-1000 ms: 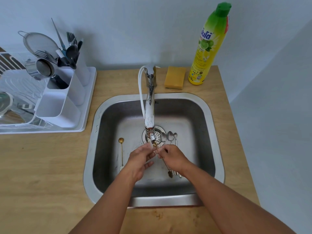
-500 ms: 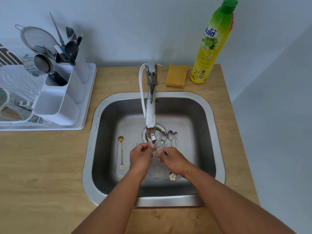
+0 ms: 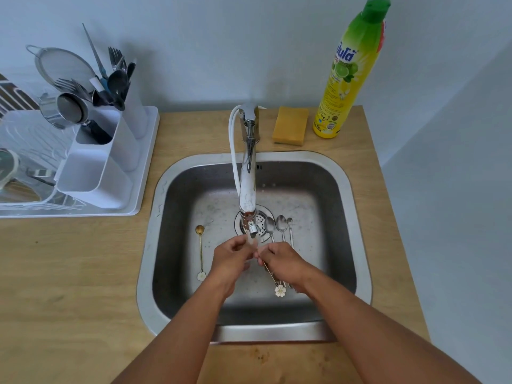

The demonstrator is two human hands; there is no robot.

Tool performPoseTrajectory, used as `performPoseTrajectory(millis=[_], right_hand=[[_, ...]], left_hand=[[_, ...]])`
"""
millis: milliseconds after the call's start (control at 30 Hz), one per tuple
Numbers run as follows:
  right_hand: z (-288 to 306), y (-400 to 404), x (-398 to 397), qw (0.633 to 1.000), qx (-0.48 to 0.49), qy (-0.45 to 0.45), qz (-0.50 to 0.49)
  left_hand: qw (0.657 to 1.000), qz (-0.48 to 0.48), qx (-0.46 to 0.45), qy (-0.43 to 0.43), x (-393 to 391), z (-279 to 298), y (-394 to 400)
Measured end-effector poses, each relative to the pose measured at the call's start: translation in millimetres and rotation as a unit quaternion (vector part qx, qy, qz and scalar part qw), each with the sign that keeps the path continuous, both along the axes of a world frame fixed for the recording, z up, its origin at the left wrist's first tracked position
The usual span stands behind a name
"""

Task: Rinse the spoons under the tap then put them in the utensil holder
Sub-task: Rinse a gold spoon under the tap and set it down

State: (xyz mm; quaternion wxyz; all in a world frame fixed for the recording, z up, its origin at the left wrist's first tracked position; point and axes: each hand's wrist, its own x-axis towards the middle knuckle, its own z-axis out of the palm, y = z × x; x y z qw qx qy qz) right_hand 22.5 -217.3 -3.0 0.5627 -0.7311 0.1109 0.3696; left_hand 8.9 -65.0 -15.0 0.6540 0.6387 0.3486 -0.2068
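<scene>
Head view, change. Compared with a second earlier, the gold spoon [image 3: 271, 275] held under the tap [image 3: 247, 189] has been turned in the fingers: its flower-shaped end [image 3: 280, 290] now shows pale and face-up below the right hand [image 3: 281, 263], where it earlier appeared dark. The two hands remain close together beneath the spout, and a thin stream of water falls between them. This suggests that rinsing of this spoon is under way and that its surfaces are being presented to the water in turn; the transfer to the utensil holder [image 3: 102, 162] is not yet begun.

Head view, spoon and fingers. The right hand has its fingers curled and pinches the thin handle near its upper part; the handle runs down and to the right, emerging under the hand. The bowl end lies between the two hands, in the stream, and is hidden by the fingertips. The left hand [image 3: 231, 260] has its fingers curled toward the bowl end; whether they grip the spoon or only rub it cannot be told.

Head view, remaining items. A second gold spoon [image 3: 200, 252] lies on the floor of the sink [image 3: 155, 245], well left of the hands. Three silver spoons [image 3: 281, 225] lie side by side just right of the drain, their handles passing under the right hand. The holder stands on the counter, well apart at upper left, already containing cutlery.
</scene>
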Motion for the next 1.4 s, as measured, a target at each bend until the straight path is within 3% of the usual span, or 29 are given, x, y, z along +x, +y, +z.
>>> performPoseTrajectory(millis=[200,333,533,700,867,1133,1267,1400], right_hand=[[-3,2,-4,0.999,-0.023,-0.036,0.034],[-1,5,-3,1.000,-0.011,-0.019,0.011],[3,-4,4,0.974,0.169,0.122,-0.093],[3,-5,0,0.965,0.194,0.147,-0.099],[2,-5,-2,0.974,0.177,0.116,-0.079],[2,5,-6,0.996,0.077,0.017,-0.028],[2,9,0,0.993,0.095,0.020,-0.066],[3,13,9,0.992,0.093,0.006,-0.087]], left_hand=[[0.993,0.031,0.111,-0.025,3,5,-8],[0.988,0.080,0.131,0.019,14,12,-15],[0.987,0.065,-0.125,0.075,8,14,-7],[0.977,0.034,-0.200,0.064,-2,6,-4],[0.981,0.060,-0.150,0.108,6,9,-5],[0.985,0.010,-0.043,0.164,24,20,1],[0.993,0.019,0.022,0.119,12,24,3],[0.997,-0.032,0.053,0.053,-11,31,-2]])
